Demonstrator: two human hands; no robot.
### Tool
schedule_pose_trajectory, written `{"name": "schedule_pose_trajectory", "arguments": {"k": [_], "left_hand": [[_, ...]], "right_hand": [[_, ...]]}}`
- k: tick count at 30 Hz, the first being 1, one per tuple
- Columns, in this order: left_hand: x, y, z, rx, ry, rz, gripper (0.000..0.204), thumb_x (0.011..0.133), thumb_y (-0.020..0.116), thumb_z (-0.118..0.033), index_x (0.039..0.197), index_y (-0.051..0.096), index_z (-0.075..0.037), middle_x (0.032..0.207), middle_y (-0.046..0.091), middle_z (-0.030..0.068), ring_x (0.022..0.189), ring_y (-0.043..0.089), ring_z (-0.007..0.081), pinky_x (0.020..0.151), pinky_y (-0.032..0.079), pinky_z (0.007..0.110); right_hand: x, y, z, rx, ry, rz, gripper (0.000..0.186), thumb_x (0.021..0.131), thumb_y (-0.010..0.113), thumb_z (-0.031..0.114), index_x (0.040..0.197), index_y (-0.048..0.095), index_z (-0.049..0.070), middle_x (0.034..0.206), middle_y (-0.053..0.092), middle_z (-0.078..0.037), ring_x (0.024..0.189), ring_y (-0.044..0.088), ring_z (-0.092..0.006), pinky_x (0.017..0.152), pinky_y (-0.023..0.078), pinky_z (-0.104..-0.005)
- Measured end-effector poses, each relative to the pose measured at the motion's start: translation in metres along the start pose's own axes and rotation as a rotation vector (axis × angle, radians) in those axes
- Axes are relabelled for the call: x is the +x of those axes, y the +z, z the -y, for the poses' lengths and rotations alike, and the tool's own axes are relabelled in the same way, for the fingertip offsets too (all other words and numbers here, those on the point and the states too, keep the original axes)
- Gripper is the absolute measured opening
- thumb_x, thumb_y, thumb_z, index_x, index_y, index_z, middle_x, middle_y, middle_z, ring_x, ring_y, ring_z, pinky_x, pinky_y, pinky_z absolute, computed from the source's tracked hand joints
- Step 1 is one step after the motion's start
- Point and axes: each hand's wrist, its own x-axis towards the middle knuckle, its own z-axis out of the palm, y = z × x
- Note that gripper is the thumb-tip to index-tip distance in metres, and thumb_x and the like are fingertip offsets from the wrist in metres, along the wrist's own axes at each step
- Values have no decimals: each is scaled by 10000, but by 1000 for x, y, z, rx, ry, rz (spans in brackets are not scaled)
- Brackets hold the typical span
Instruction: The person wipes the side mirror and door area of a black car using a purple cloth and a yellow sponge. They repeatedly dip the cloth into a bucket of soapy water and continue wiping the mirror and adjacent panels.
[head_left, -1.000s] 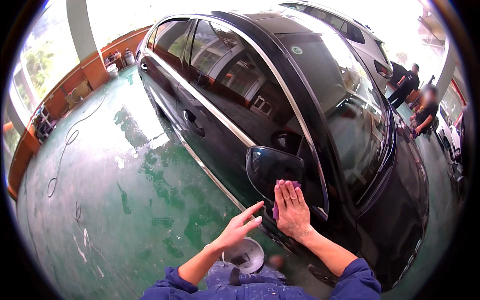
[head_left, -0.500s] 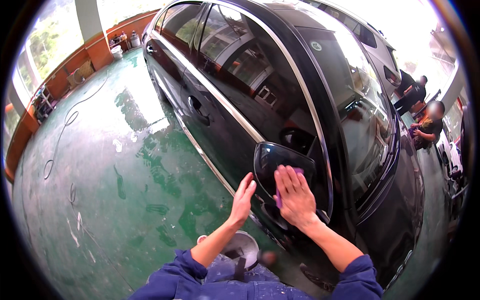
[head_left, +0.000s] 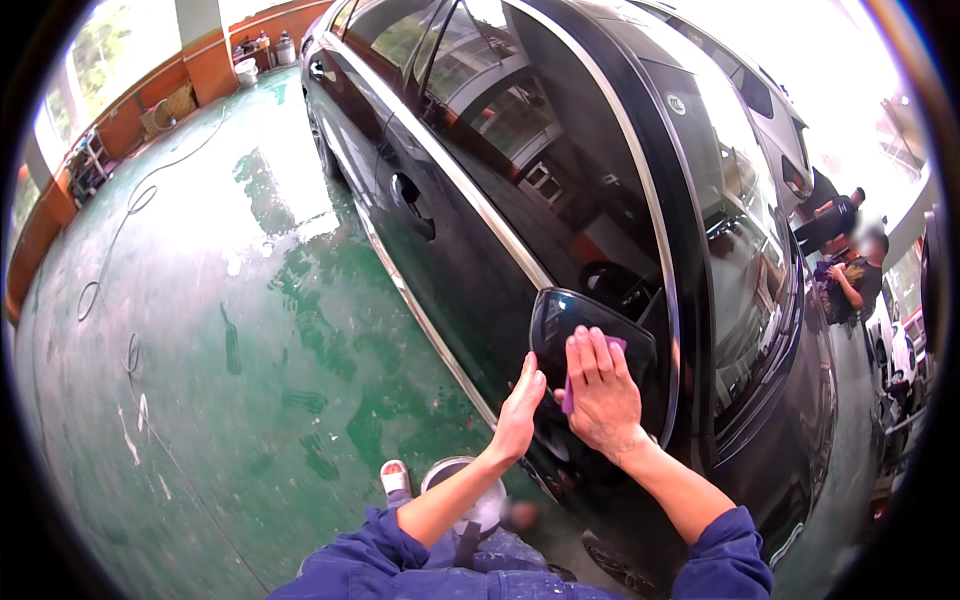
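Note:
My right hand (head_left: 605, 400) lies flat over a purple cloth (head_left: 568, 397), pressing it against the glossy black wing mirror (head_left: 562, 312) of a dark car. The cloth shows only along the hand's left edge and beside the fingertips; my palm covers the rest. At the mirror's left edge is my left hand (head_left: 516, 418), its fingers straight and the thumb side toward the mirror. Its fingertips seem to touch the housing, and it holds nothing. Behind the mirror is the front side window (head_left: 560, 200), with the black door (head_left: 450, 270) below it.
A pale bucket (head_left: 470, 490) stands at my legs, near a foot in a white sandal (head_left: 395, 470). A thin hose (head_left: 130, 205) lies on the wet green floor (head_left: 230, 420). At right, beyond the bonnet (head_left: 775, 410), are two people (head_left: 835, 225) and another vehicle (head_left: 770, 110).
The view has shifted, so the car and hands sit farther right. My left hand has come up to the mirror's edge. The right hand stays on the mirror with the cloth. A sandalled foot shows more fully.

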Motion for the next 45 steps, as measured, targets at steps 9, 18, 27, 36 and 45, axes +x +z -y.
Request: {"name": "schedule_pose_trajectory", "arguments": {"k": [9,18,27,36,45], "left_hand": [[5,-11,9,-85,15,34,718,1168,355,-391,1667,101,60,1775,104,149,1638,81,228,1320,76,347],[11,-15,14,-143,-54,20,714,1170,257,-466,1671,157,33,1766,158,152,1638,101,240,1323,66,356],[3,-21,-7,-188,-96,46,777,1154,238,-546,1665,183,37,1752,208,163,1622,193,254,1324,114,382],[-7,-42,-11,18,-53,-85,722,1152,261,-541,1650,321,-21,1710,351,113,1559,367,249,1301,233,416],[70,-8,-44,733,424,84,639,1154,376,-346,1659,258,27,1735,265,191,1627,185,303,1314,123,389]], "right_hand": [[22,-3,-9,49,25,-44,764,917,679,314,1525,444,-85,1609,423,-246,1541,357,-401,1286,264,-516],[66,4,14,43,-32,41,667,937,557,223,1544,463,-38,1637,433,-191,1558,355,-344,1313,201,-469],[47,3,9,28,-79,29,642,946,582,252,1516,502,-35,1587,492,-191,1532,392,-341,1295,245,-471],[-3,-6,6,8,-75,33,693,970,625,319,1577,450,37,1664,412,-133,1577,324,-298,1304,221,-460],[-62,26,27,8,206,-105,722,956,630,322,1607,424,86,1688,375,-98,1593,279,-291,1294,230,-474]]}}
